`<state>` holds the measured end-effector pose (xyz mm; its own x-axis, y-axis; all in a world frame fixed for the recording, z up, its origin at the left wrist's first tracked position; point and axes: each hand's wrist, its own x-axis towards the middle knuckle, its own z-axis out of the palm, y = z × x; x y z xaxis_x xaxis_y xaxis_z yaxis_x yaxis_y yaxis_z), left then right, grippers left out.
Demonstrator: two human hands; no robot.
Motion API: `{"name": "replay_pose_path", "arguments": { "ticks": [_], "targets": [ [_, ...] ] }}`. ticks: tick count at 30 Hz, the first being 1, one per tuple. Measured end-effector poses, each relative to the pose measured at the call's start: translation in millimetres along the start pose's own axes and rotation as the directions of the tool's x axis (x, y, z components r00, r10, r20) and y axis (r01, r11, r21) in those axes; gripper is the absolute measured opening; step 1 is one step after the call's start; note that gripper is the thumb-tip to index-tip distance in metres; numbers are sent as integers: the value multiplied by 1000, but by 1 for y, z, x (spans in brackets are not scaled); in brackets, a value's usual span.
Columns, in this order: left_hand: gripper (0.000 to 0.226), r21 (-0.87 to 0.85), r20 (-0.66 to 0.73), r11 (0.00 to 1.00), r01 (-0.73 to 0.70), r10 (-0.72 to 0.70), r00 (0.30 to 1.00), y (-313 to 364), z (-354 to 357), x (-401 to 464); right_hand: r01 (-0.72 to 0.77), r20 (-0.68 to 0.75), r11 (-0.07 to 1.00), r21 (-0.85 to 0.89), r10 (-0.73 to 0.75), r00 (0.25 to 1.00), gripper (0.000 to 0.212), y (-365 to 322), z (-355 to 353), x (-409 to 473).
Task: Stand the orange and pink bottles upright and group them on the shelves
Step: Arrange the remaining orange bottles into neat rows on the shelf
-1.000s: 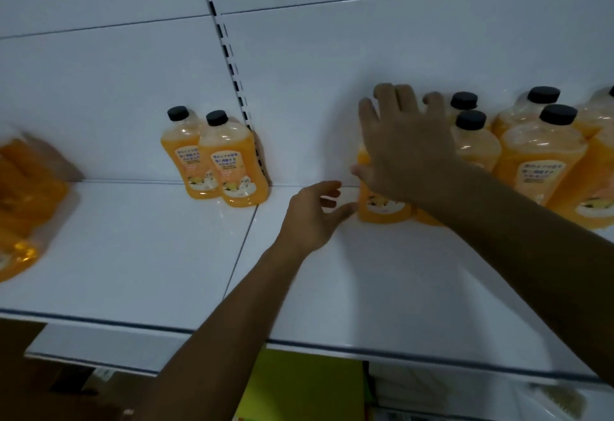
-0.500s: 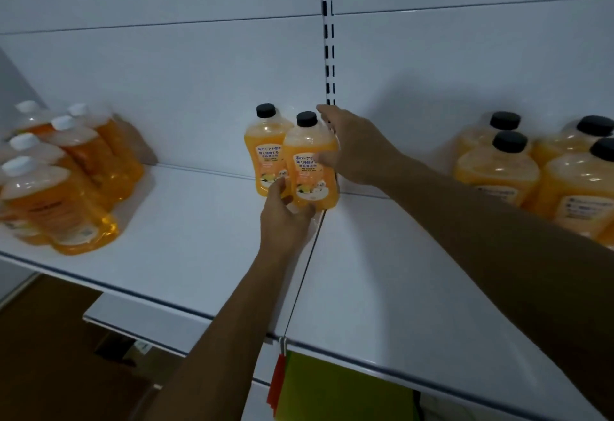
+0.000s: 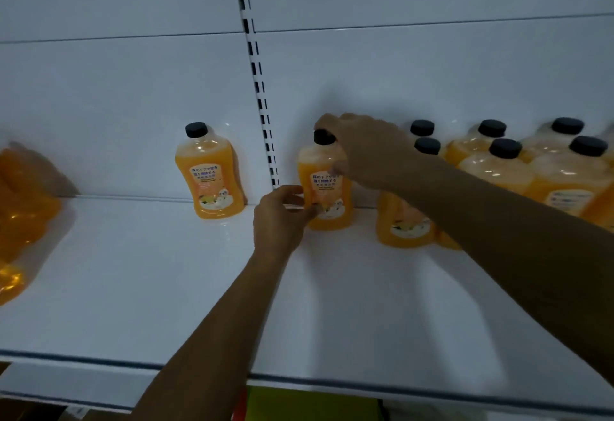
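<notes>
Sliding right since a half-second ago, one orange bottle [image 3: 327,184] has left its partner [image 3: 212,174] by the wall and now stands upright just short of the black-capped group [image 3: 498,168]. My right hand [image 3: 365,151] curls over its cap and shoulder; my left hand [image 3: 282,218] pinches its base. Full of liquid, it seems heavy and slick-sided, so I judge low-and-high holds safest on the shelf [image 3: 365,304].

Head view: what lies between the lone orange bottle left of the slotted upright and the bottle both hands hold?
In the head view, only bare white shelf and the slotted upright separate the lone bottle from the held bottle.
</notes>
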<state>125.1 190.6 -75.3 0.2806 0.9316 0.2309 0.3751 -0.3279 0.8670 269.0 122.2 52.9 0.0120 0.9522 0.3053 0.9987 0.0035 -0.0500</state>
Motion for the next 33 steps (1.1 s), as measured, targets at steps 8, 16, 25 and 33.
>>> {"name": "replay_pose_path", "arguments": {
  "ticks": [8,16,25,33],
  "targets": [
    [38,48,9,997,-66,65,998,16,43,2,-67,-38,947,-313,58,998,50,22,-10,-15],
    [37,96,0,994,-51,51,999,20,49,3,-88,-74,931,-353,66,995,52,22,-2,-5],
    [46,224,-24,973,-52,58,998,9,9,4,-84,-92,810,-580,37,995,66,4,0,-5],
    [41,161,-304,983,93,-41,952,-48,-90,-4,152,-61,960,237,-141,988,61,-79,33,41]
  ]
}}
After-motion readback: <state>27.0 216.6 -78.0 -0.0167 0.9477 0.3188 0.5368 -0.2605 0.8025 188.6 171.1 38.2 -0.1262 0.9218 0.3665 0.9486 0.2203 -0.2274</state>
